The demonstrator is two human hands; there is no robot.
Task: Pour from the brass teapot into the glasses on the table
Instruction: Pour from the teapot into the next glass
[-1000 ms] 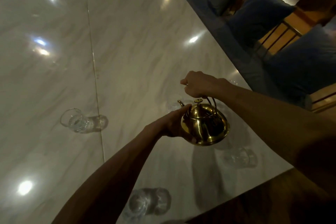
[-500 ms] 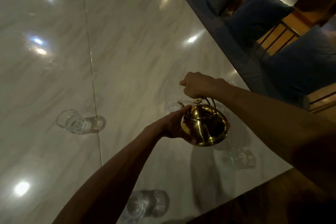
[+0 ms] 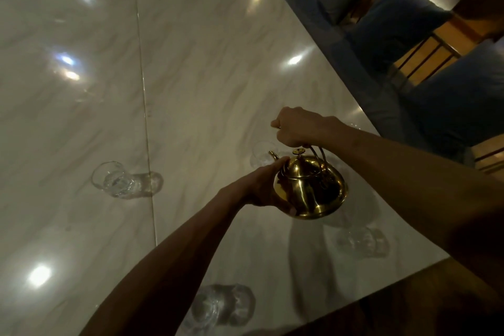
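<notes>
A shiny brass teapot [image 3: 311,188] hangs above the marble table [image 3: 191,68], tilted with its spout toward a clear glass [image 3: 262,154] just beyond it. My right hand [image 3: 297,127] is closed around the teapot's wire handle from above. My left hand [image 3: 263,187] cups the pot's left side and underside. Three more clear glasses stand on the table: one to the left [image 3: 114,179], one near the front edge [image 3: 218,307], one to the right under my right forearm [image 3: 360,241]. I cannot make out any liquid stream.
The table's right edge [image 3: 362,114] runs diagonally. Beyond it stand metal-framed chairs with blue cushions [image 3: 392,22]. A thin seam [image 3: 144,117] crosses the tabletop lengthwise. Bright light reflections dot the glossy surface.
Both hands and the teapot have stayed nearly in place; the pot has dipped slightly toward the glass ahead. The view drifted a little.
</notes>
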